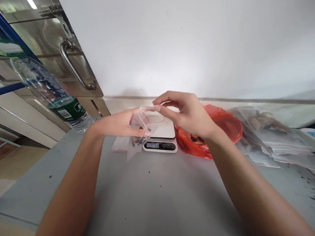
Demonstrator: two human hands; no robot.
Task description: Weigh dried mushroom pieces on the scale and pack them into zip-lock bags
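My left hand [123, 123] grips a clear zip-lock bag [136, 144], its thumb in front and its fingers behind the plastic. The bag's mouth gapes toward the right, and something small and brownish shows low inside it, too unclear to name. At the upper edge of the bag, my right hand [185, 111] has thumb and fingertips close together; whether they pinch the rim is hard to make out. Just behind the bag stands a white digital kitchen scale [165, 126] with a lit display. Part of its platform is hidden by the bag and hands.
An open red plastic bag [222, 123] holding dried brownish pieces sits right of the scale. Farther right lie several filled zip-lock bags [270, 131]. Flat plastic bags [119, 144] lie left of the scale. A large water bottle [65, 105] stands at the left; a white wall [187, 49] rises behind.
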